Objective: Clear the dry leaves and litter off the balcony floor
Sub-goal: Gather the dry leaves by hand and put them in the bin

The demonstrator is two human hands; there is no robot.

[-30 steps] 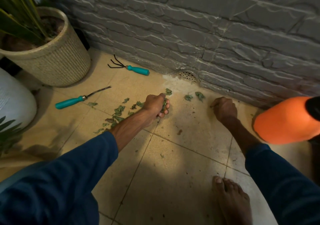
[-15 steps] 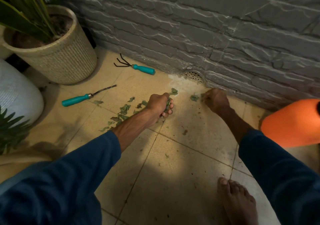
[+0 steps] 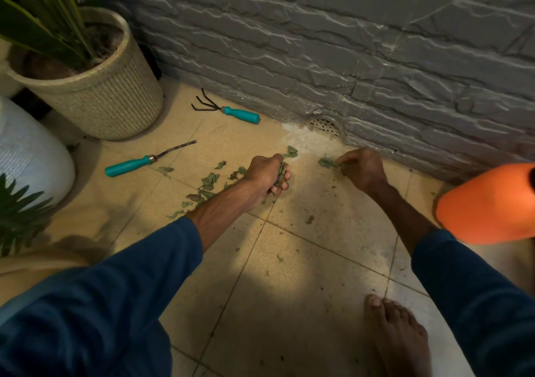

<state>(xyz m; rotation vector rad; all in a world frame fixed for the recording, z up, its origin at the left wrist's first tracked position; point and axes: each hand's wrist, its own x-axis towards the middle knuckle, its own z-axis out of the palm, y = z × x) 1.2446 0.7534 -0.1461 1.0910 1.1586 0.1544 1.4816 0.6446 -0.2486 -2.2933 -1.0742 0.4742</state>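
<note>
Woven planter (image 3: 110, 107), teal-handled hand rake (image 3: 228, 110), teal-handled weeder (image 3: 144, 160), wall drain (image 3: 324, 126), orange object (image 3: 486, 205)

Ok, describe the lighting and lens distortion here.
Head view: warm light pools on the floor tiles around the left hand and right hand, both holding leaves; sleeves and corners sink into shadow; the wide lens bows the brick wall.

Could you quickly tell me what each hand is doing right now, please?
Left hand: closed around a bunch of dry leaves.
Right hand: pinching one leaf.
</note>
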